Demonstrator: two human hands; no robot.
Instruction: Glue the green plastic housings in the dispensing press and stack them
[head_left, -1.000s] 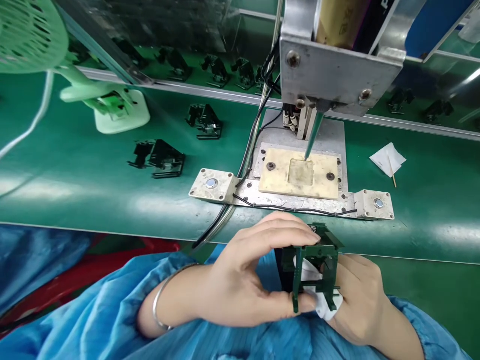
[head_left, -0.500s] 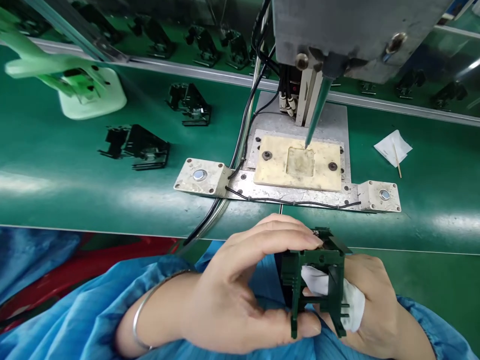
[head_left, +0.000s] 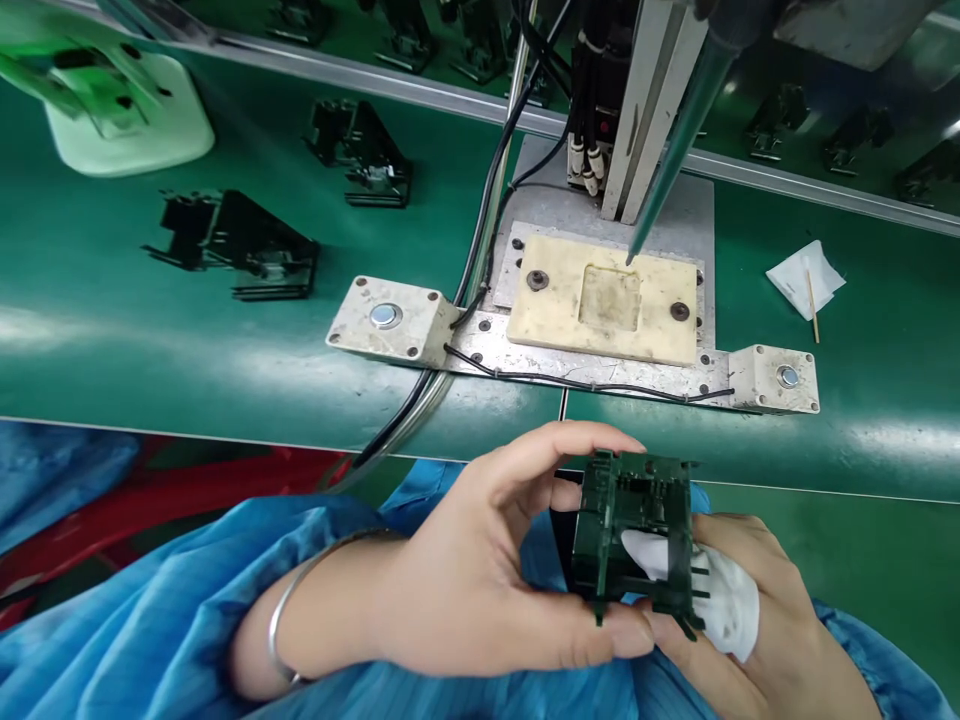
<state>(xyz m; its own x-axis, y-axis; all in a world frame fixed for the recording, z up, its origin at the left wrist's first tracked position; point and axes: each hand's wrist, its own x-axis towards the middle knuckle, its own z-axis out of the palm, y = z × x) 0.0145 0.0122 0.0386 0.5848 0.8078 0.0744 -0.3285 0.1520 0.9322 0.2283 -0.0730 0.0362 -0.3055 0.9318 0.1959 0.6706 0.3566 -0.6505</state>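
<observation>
My left hand [head_left: 480, 570] grips a black plastic frame [head_left: 679, 515] with openings and thin prongs, thumb below and fingers above and behind. The frame is held in front of my body, just off the bench edge. On its right side, my right hand [head_left: 780, 610] holds a white wipe [head_left: 731, 600], part of which shows through the frame's opening. Some right fingertips are hidden behind the frame and wipe. Two similar black assemblies, a nearer one [head_left: 255, 245] and a farther one [head_left: 367, 155], rest on the green bench to the left.
A bench machine with a cream fixture plate [head_left: 660, 335] stands ahead, a left button box [head_left: 390, 320] and right button box [head_left: 776, 378] flanking it. Cables [head_left: 491, 220] run over the bench edge. A white paper with a stick [head_left: 806, 280] lies right; a pale green stand [head_left: 142, 120] is far left.
The frame has been tilted and turned in my left hand, and its top now faces me more. My right hand with the wipe has shifted slightly right. The camera view has also moved.
</observation>
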